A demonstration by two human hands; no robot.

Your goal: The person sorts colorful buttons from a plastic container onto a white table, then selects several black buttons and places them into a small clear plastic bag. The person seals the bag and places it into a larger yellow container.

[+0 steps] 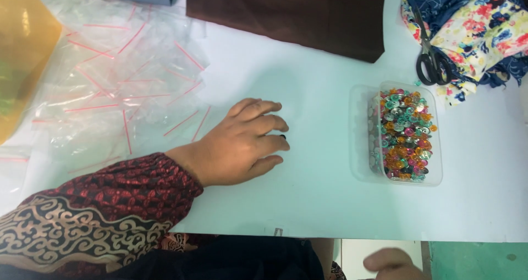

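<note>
My left hand (242,142) lies palm down on the white table (308,203), fingers slightly apart and pointing right, holding nothing that I can see. A tiny dark speck sits at its middle fingertip. A red and gold patterned sleeve covers the forearm. A clear plastic tub (357,131) of small colourful gems and metal studs stands a short way to the right of the fingertips. My right hand (393,264) shows only partly at the bottom edge, below the table's front edge; its fingers are hidden.
Several small clear zip bags with red strips (121,87) lie spread at the left, beside a yellow plastic bag (22,54). Dark brown cloth (291,13) lies at the back. Black scissors (432,60) rest on floral fabric (484,27) at the back right.
</note>
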